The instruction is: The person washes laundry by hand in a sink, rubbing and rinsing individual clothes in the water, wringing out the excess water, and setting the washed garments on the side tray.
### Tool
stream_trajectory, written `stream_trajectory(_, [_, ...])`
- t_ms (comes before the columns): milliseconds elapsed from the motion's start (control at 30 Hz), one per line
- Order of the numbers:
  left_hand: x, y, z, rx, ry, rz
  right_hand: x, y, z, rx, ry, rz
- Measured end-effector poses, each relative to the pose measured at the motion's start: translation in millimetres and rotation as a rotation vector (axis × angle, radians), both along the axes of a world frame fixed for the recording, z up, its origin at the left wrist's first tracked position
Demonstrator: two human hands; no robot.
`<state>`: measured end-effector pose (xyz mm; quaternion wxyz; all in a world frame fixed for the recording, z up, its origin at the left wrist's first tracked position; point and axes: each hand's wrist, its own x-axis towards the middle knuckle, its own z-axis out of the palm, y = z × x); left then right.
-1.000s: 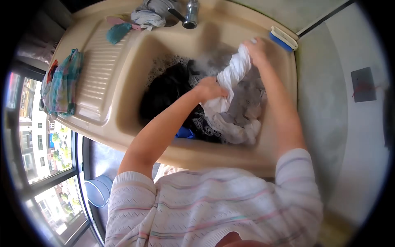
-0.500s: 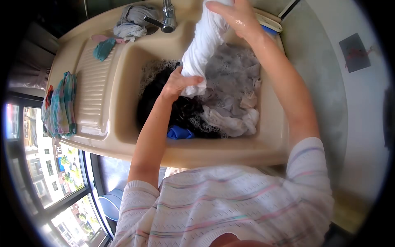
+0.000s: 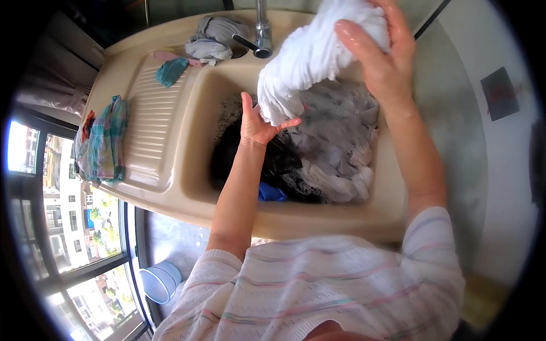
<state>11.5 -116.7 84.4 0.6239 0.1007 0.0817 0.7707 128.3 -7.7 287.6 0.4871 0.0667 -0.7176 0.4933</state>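
A thick, loosely twisted white cloth (image 3: 310,57) hangs slantwise above the sink basin. My right hand (image 3: 384,59) grips its upper end, thumb on the near side and fingers around the far side. Under the lower end is my left hand (image 3: 259,128), its thumb and an outer finger spread wide around the cloth; the other fingers are hidden behind it. Below, the basin holds soaking grey and white laundry (image 3: 335,136) on the right, black laundry (image 3: 230,156) on the left, and a blue cloth (image 3: 272,193) near the front wall, amid suds.
A chrome faucet (image 3: 263,34) rises behind the basin. Grey cloth (image 3: 213,40) sits beside it. On the ribbed drainboard (image 3: 149,131) lie a teal cloth (image 3: 172,72) and a checked cloth (image 3: 108,142). A light blue bucket (image 3: 161,282) stands on the floor by the window.
The white cloth has loosened and looks fuller. My right hand has moved right and its fingers have shifted. My left hand's grip has opened wide. The view has shifted slightly.
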Motion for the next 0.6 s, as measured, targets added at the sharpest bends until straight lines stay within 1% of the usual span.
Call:
stream_trajectory(67, [-4.6, 6.3, 5.7, -0.05, 0.015, 0.095, 11.5, 13.0, -14.6, -0.162, 0.046, -0.065])
stream_trajectory(100, [-5.4, 10.7, 13.0, -0.118, 0.022, 0.16, 18.1, 20.8, -27.0, -0.245, 0.067, -0.098])
stream_trajectory(200, [-28.5, 14.2, 15.7, -0.44, 0.169, 0.39, 33.0, 48.2, -71.9, -0.612, 0.004, -0.122])
stream_trajectory(233, [-45.7, 18.4, 2.4, -0.437, 0.214, 0.479, 37.5, 59.5, -96.4, -0.781, -0.032, -0.134])
stream_trajectory(267, [-34.6, 16.7, 29.7, -0.482, 0.302, 0.755, 40.5, 70.0, -126.0, -0.952, -0.072, -0.15])
stream_trajectory(333, [-12.4, 15.2, 68.9, -0.53, 0.603, 0.753, 39.9, 85.9, -189.2, -1.277, -0.386, -0.139])
stream_trajectory(367, [2.7, 19.8, 75.6, -0.548, 0.799, 0.719, 37.2, 90.4, -234.3, -1.318, -0.414, -0.028])
stream_trajectory(400, [17.9, 26.7, 68.7, -0.576, 1.152, 0.839, 33.5, 93.4, -263.3, -1.354, -0.445, 0.086])
stream_trajectory(433, [34.4, 28.2, 73.9, -0.41, 1.488, 0.948, 29.8, 85.7, -264.4, -1.181, -0.337, 0.193])
stream_trajectory(467, [56.8, 25.2, 88.8, -0.274, 1.721, 1.057, 25.9, 67.5, -262.8, -1.013, -0.231, 0.294])
stream_trajectory(500, [73.8, 21.2, 87.3, -0.214, 1.859, 0.897, 19.5, 60.2, -258.6, -0.894, -0.318, 0.277])
stream_trajectory(533, [89.8, 22.1, 79.9, -0.123, 1.938, 0.87, 13.2, 53.1, -254.8, -0.771, -0.395, 0.257])
stream_trajectory(567, [103.7, 17.4, 80.2, -0.054, 1.962, 0.807, -0.4, 58.7, -246.0, -0.683, -0.663, 0.128])
stream_trajectory(600, [111.8, 19.4, 68.3, 0.011, 2.051, 0.727, -10.4, 60.7, -237.3, -0.58, -0.923, -0.004])
